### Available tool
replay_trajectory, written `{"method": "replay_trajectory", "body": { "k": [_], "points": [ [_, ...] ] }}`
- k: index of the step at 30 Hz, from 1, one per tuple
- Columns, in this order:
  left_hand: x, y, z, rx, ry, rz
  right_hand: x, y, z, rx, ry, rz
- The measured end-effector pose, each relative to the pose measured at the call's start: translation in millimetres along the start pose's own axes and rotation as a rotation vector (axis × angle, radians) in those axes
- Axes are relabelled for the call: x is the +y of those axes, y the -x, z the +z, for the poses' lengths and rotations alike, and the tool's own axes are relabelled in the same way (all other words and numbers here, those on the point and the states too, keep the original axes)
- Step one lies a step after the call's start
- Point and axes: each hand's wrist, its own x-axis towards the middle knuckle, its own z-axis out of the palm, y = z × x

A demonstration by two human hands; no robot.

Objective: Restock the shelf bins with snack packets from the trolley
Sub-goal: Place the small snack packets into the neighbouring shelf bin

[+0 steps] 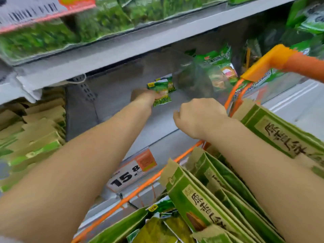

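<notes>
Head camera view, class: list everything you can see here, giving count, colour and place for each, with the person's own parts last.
Small snack packets: about two, green, held inside the middle shelf bin.
Clear shelf bin: one, grey-looking, centre, mostly bare.
Paper snack bags: many, green and tan, in the trolley, lower right.
Trolley: one, orange frame, right.
Price tag: one, white and orange, reading 15.8, on the shelf edge.
Upper-shelf packets: many, green, top.
Left hand: grip on the small packets.
Right hand: curled, holding nothing visible.
</notes>
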Motion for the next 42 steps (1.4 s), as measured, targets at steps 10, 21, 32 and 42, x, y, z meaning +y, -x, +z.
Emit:
{"method": "replay_trajectory", "body": {
  "k": [10, 21, 32, 42],
  "points": [
    [8, -69, 32, 0.241, -0.268, 0.076, 8, -6, 9, 0.061, -0.128, 0.039],
    [-11, -52, 49, 0.242, -0.563, 0.293, 7, -4, 8, 0.065, -0.169, 0.038],
    [-9, -52, 49, 0.235, -0.493, 0.301, 8, -5, 8, 0.058, -0.164, 0.019],
    [-11, -53, 49, 0.178, -0.353, 0.347, 9, -5, 11, 0.056, -0.165, 0.024]
  ]
}}
